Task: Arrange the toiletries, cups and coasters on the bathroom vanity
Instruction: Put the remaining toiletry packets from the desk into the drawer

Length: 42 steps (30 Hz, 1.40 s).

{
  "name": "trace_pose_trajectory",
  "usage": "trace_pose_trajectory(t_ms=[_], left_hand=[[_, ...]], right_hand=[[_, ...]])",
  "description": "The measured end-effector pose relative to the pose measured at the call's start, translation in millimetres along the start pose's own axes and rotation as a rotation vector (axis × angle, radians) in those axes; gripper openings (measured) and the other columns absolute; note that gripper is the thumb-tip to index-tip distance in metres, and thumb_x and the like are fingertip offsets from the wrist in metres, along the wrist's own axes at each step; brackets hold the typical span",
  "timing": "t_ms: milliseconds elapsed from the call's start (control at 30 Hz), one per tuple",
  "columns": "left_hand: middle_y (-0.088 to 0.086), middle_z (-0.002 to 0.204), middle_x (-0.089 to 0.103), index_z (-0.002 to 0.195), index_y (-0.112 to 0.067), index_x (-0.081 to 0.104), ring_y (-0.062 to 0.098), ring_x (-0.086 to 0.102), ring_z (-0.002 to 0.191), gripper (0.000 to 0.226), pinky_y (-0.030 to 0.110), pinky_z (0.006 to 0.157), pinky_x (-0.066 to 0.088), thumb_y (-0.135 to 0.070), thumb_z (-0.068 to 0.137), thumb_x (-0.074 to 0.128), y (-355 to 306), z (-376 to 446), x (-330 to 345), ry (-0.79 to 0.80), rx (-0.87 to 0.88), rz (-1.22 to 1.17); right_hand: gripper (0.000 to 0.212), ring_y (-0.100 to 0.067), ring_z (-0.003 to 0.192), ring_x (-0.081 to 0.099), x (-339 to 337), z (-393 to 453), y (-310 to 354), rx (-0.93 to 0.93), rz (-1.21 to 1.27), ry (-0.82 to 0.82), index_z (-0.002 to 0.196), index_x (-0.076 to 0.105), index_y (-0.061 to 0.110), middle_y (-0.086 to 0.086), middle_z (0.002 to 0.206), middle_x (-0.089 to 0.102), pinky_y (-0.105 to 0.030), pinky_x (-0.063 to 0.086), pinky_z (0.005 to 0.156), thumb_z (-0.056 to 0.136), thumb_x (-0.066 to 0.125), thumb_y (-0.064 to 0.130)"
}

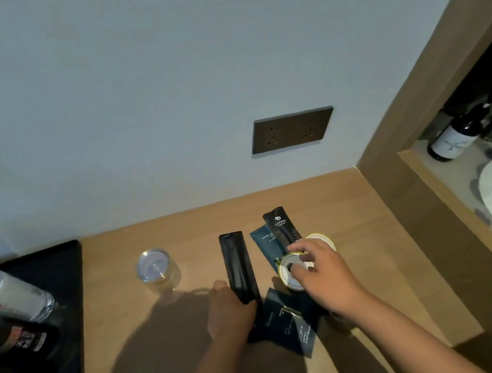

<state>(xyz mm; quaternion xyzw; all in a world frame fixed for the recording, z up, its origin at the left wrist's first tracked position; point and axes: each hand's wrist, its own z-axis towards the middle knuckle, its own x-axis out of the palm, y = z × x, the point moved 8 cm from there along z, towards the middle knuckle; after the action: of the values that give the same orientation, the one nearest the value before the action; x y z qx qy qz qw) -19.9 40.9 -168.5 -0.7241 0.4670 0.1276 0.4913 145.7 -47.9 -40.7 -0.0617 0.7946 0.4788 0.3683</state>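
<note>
Here the left hand [229, 312] grips the near end of a long black sachet [237, 266] lying flat on the vanity [358, 215]; the right hand [322, 271] pinches a round white coaster [288, 272] just beside it.

Both bare forearms reach forward from the bottom edge, converging toward the middle. The left hand [229, 312] lies low, palm down, back of the hand up, its thumb side curled against the near end of a long dark sachet [237, 266] that it holds. The right hand [320, 271] hovers higher and further forward, wrist slightly bent, fingers [299, 272] curled downward and pinching a round coaster [288, 272] by its rim.
</note>
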Motion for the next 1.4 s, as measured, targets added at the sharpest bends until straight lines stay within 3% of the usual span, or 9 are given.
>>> trace_pose_trajectory(t_ms=[267, 467, 600, 767, 867, 1000, 1100, 1200, 1400], left_hand=[[0.004, 0.08, 0.06, 0.085, -0.013, 0.048, 0.018, 0.058, 0.073, 0.019, 0.029, 0.059, 0.046, -0.024, 0.086, 0.063, 11.2, 6.3, -4.8, 0.045, 0.015, -0.147], [0.015, 0.079, 0.069, 0.074, -0.016, 0.038, 0.034, 0.066, 0.077, 0.023, 0.045, 0.07, 0.052, -0.01, 0.089, 0.054, 3.7, 7.1, -28.1, -0.029, 0.057, -0.428], [0.01, 0.066, 0.054, 0.07, -0.018, 0.04, 0.023, 0.048, 0.058, 0.026, 0.04, 0.06, 0.044, -0.013, 0.087, 0.059, -24.5, -7.1, -50.8, -0.08, 0.208, -0.457], [-0.007, 0.087, 0.049, 0.068, -0.028, 0.044, 0.011, 0.051, 0.079, 0.032, 0.023, 0.069, 0.042, -0.007, 0.073, 0.068, -63.6, -34.4, -76.9, -0.164, 0.444, -0.32], [-0.017, 0.094, 0.048, 0.071, -0.032, 0.045, 0.01, 0.053, 0.088, 0.03, 0.027, 0.075, 0.048, -0.012, 0.065, 0.066, -70.9, -39.5, -81.7, -0.176, 0.552, -0.294], [-0.022, 0.099, 0.047, 0.08, -0.035, 0.047, 0.006, 0.054, 0.091, 0.029, 0.028, 0.075, 0.05, -0.025, 0.064, 0.069, -77.1, -47.5, -89.9, -0.193, 0.621, -0.255], [-0.015, 0.104, 0.056, 0.1, -0.041, 0.046, 0.009, 0.064, 0.086, 0.046, 0.033, 0.071, 0.057, -0.039, 0.063, 0.073, -76.6, -42.7, -90.5, -0.034, 0.493, -0.371], [-0.008, 0.107, 0.065, 0.123, -0.028, 0.044, 0.013, 0.07, 0.086, 0.058, 0.031, 0.073, 0.059, -0.027, 0.075, 0.076, -75.0, -28.8, -81.7, 0.2, 0.303, -0.517], [0.0, 0.09, 0.076, 0.1, -0.015, 0.065, 0.013, 0.072, 0.086, 0.021, 0.022, 0.074, 0.054, -0.004, 0.083, 0.07, -86.2, -15.6, -74.6, 0.351, 0.305, -0.508]], right_hand=[[0.033, -0.012, 0.103, 0.056, -8.8, -15.4, -6.7, 0.078, 0.006, -0.085, 0.12, 0.056, 0.018, 0.003, 0.12, 0.054, -0.026, 0.046, 0.091, 0.087, 0.059, 0.013], [0.037, -0.011, 0.102, 0.055, -10.4, -13.3, 5.9, 0.121, 0.067, -0.088, 0.125, 0.051, 0.018, 0.003, 0.115, 0.054, -0.027, 0.047, 0.089, 0.089, 0.058, 0.014], [0.028, -0.006, 0.093, 0.058, -8.6, -4.7, 21.6, 0.135, 0.24, -0.087, 0.114, 0.051, 0.024, 0.008, 0.108, 0.059, -0.024, 0.046, 0.082, 0.089, 0.059, 0.014], [0.037, -0.018, 0.102, 0.063, 0.2, 11.6, 33.1, 0.197, 0.535, -0.118, 0.121, 0.051, 0.016, 0.001, 0.108, 0.064, -0.04, 0.05, 0.098, 0.087, 0.064, 0.019], [0.022, -0.029, 0.095, 0.068, 1.0, 22.3, 39.8, 0.216, 0.716, -0.148, 0.107, 0.057, 0.004, -0.017, 0.103, 0.068, -0.042, 0.055, 0.088, 0.087, 0.064, 0.01], [0.006, -0.017, 0.078, 0.066, -2.4, 31.9, 41.6, 0.241, 0.741, -0.168, 0.095, 0.059, 0.003, -0.005, 0.084, 0.066, -0.025, 0.055, 0.063, 0.089, 0.06, 0.005], [0.006, -0.02, 0.081, 0.065, -5.2, 40.0, 42.8, 0.237, 0.715, -0.116, 0.094, 0.061, 0.007, -0.005, 0.087, 0.068, -0.028, 0.052, 0.064, 0.089, 0.06, 0.004], [0.014, -0.028, 0.091, 0.069, -5.9, 47.3, 46.3, 0.199, 0.719, -0.031, 0.1, 0.064, 0.009, -0.009, 0.099, 0.072, -0.04, 0.058, 0.08, 0.088, 0.061, 0.003], [0.012, -0.026, 0.091, 0.069, -5.8, 66.1, 39.9, 0.163, 0.642, 0.015, 0.1, 0.067, 0.008, -0.012, 0.099, 0.072, -0.042, 0.057, 0.083, 0.09, 0.061, 0.012]])
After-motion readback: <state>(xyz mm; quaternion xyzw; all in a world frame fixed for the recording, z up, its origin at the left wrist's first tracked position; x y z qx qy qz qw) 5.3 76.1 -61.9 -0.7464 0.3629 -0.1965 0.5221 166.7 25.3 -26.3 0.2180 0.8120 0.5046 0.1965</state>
